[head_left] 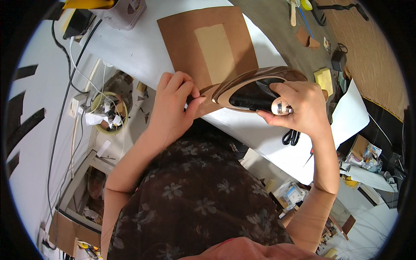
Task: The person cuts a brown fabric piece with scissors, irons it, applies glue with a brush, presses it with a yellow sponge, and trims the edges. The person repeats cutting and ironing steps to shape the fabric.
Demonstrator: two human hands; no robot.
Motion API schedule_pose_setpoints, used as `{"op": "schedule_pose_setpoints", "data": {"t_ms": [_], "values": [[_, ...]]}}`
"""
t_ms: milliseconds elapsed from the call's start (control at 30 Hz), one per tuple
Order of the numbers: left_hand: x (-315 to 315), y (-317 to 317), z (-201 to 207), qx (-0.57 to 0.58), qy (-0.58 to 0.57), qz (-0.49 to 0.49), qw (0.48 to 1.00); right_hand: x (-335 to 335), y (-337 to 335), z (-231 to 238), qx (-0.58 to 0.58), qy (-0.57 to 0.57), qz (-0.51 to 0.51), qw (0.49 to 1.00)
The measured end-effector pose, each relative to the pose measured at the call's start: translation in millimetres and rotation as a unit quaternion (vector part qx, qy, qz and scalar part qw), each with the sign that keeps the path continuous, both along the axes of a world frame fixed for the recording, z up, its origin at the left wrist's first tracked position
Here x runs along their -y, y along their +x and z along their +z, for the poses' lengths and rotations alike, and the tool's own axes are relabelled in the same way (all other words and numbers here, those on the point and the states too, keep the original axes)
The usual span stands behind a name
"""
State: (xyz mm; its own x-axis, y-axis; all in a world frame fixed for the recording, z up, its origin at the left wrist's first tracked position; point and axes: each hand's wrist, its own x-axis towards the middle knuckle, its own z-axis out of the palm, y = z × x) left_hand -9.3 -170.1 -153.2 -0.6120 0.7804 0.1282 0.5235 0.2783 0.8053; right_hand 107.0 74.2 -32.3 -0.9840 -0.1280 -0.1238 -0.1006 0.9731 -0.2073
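A brown sheet [182,41] lies on the white table, with a paler tan rectangle [214,52] in its middle; whether it is leather, cloth or paper I cannot tell. My left hand [173,97] pinches the sheet's near edge between thumb and fingers. Around the handle of a brown and black clothes iron [249,99] my right hand [307,106] is closed. The iron's pointed nose faces left, close to my left fingertips, and its body covers the near right part of the sheet. Its soleplate is hidden from sight.
Black-handled scissors [291,137] lie just below the iron on the white table [277,151]. A pinkish plastic container [125,15] stands at the far left. Beneath the table's left side is a round bin [110,112] of scraps. Cables [65,97] hang along the left wall.
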Motion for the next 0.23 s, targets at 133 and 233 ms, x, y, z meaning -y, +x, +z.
{"op": "schedule_pose_setpoints", "data": {"t_ms": [133,233], "values": [[-2,-5,-5,0.014,0.021,-0.013,1.000,-5,5,5,-0.003,-0.033,-0.018,0.999],[-8,-13,-10,0.006,0.064,-0.040,0.997,-7,9,6,-0.013,-0.048,-0.013,0.999]]}}
